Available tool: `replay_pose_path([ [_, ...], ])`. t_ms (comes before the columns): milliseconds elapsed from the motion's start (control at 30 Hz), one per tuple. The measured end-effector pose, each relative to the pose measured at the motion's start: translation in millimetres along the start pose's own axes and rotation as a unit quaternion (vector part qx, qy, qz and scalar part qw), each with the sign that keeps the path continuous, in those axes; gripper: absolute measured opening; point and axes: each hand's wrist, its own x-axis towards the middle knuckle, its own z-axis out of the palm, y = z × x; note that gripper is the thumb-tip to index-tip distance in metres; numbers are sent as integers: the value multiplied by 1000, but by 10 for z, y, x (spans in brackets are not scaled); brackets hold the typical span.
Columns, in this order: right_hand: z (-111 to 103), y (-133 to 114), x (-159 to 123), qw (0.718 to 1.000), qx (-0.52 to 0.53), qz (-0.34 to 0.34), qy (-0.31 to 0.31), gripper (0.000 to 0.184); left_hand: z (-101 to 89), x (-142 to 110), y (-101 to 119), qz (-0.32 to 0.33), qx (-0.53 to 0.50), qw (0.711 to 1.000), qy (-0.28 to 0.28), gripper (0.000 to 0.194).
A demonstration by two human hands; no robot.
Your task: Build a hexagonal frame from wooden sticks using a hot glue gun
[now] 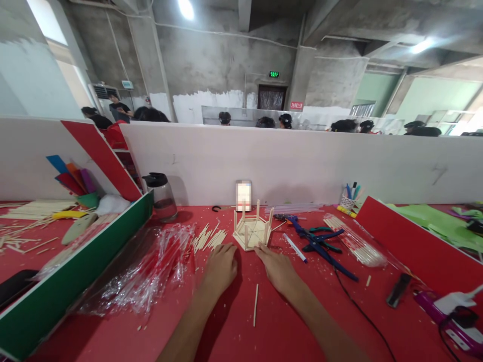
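Note:
A small hexagonal frame of pale wooden sticks [252, 232] stands on the red table, with upright sticks at its corners. My right hand [277, 265] reaches to its near edge, fingers stretched out and a fingertip touching the base. Just left of the frame, my left hand [222, 265] rests with its fingers curled together; whatever is under them is hidden. Beyond that hand lies a pile of short wooden sticks [209, 237]. One single stick [255, 305] lies on the table between my forearms.
On the left are a plastic bag of sticks [151, 266], a glass jug [165, 203] and a green divider [86, 274]. Rightward lie a white pen [295, 248], blue-handled pliers [320, 246], bagged sticks [356, 244] and a purple power strip [449, 322]. A phone [243, 195] leans on the partition.

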Motion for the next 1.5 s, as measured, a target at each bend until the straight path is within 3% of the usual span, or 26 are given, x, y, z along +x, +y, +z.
replay_pose_path([
  [233,69,23,35,1000,17,-9,-5,83,-131,67,-408,-95,40,993,56,33],
  [367,92,33,41,1000,12,-17,-6,84,-122,67,-512,-115,36,992,46,26],
  [600,18,31,-7,1000,14,-5,-11,78,-91,73,-512,-125,35,990,58,23],
  [867,-37,40,-53,999,43,-9,-4,81,4,130,-436,-37,23,998,54,26],
  [1067,-60,24,-57,1000,4,25,-10,84,4,169,-389,-71,60,995,44,24],
  [1500,-22,59,-51,999,19,25,-35,85,-21,162,-433,-143,46,989,3,22],
])
